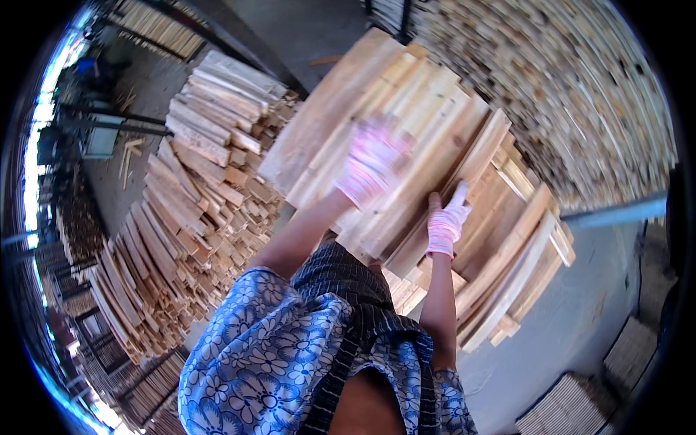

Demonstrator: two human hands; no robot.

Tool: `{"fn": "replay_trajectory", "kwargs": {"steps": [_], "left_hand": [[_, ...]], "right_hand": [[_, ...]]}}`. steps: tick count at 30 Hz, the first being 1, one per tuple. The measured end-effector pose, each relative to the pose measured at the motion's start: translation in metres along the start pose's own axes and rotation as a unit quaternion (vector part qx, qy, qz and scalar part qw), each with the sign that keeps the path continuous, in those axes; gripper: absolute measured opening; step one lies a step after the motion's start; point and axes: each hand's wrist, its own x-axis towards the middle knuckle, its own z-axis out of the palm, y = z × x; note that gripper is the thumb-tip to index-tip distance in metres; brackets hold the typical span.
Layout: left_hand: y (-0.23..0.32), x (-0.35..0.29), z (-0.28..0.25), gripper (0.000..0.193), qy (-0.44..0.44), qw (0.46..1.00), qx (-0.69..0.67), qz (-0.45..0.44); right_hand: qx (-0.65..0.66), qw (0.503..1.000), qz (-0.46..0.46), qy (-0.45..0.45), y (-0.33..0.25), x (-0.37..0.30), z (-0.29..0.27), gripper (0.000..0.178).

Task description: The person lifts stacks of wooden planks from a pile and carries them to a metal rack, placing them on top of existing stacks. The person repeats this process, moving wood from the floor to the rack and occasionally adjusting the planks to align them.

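Note:
My left hand, in a pink and white knitted glove, is over a layer of pale wooden boards lying side by side. Its fingers are smeared by motion, so their pose and any contact with the wood are unclear. My right hand, gloved alike, has its thumb and fingers closed about the edge of a narrow wooden board tilted along the right side of that layer. Just right of this hand lies a lower pile of loose boards, set at uneven angles.
A large stack of short planks stands on the left. At the upper right rises a tall stack of boards. A pale blue metal bar juts out below it. Grey concrete floor shows at the right, with further stacks near the lower edge.

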Motion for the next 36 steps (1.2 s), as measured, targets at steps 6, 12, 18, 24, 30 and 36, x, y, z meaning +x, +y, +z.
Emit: {"fn": "replay_trajectory", "kwargs": {"steps": [6, 12, 18, 24, 30, 36], "left_hand": [[-0.271, -0.086, 0.022, 0.054, -0.231, 0.96, 0.136, -0.079], [-0.284, -0.082, 0.011, 0.067, -0.34, 0.922, -0.009, -0.183], [-0.198, -0.012, -0.049, 0.058, -0.167, 0.919, -0.031, -0.356], [-0.014, -0.015, -0.01, 0.052, -0.077, 0.941, -0.325, -0.054], [0.252, -0.013, 0.08, 0.076, -0.375, 0.832, -0.402, -0.07], [0.341, -0.004, 0.128, 0.091, -0.426, 0.775, -0.397, -0.244]], "right_hand": [[0.026, 0.994, -0.092, 0.06, -0.022, -0.006, 0.015, 0.068], [0.084, 0.996, 0.018, 0.0, -0.035, -0.006, 0.006, 0.066], [0.021, 0.997, 0.038, 0.068, 0.023, -0.031, -0.082, 0.063], [-0.187, 0.96, 0.207, 0.022, 0.189, -0.045, -0.173, 0.085], [0.21, 0.947, 0.236, -0.068, 0.273, -0.029, -0.179, 0.109], [0.386, 0.896, 0.206, -0.079, 0.295, -0.04, -0.189, 0.108]]}}
